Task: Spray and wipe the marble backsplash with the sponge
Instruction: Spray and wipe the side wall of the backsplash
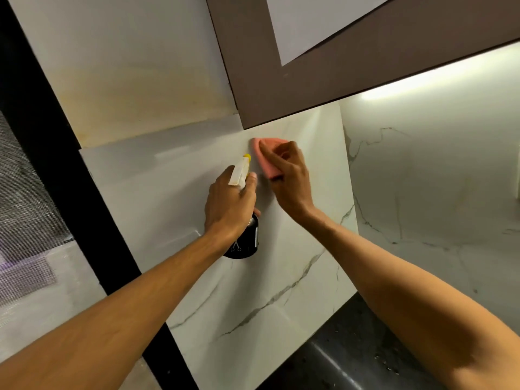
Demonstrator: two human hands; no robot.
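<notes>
Sponge (267, 170), pink, flat against backsplash (180, 187), high on the panel, just below cabinet (323, 88) edge. Right grip (287, 178) curled over it, fingers (271, 154) spread on its back, pressing it to the marble; lower corner of sponge showing under the fingers. Left grip (229, 206) wrapped tight round neck of bottle (247, 240), just left of sponge and close beside right grip. One fingertip showing past the white trigger head; yellow nozzle tilted up toward the marble. Black body of bottle hanging below the fist, near the panel; touching it or not, cannot tell. Both forearms bare, reaching up from the bottom corners. Grey veins across lower half of backsplash. Yellowish tint on wall panel (140, 94) above. Dark speckled table (354, 344) at bottom right, under the backsplash. Light strip (422, 80) glowing beneath cabinet. Black frame (56, 170) left of backsplash, mesh (22, 198) beyond it.
</notes>
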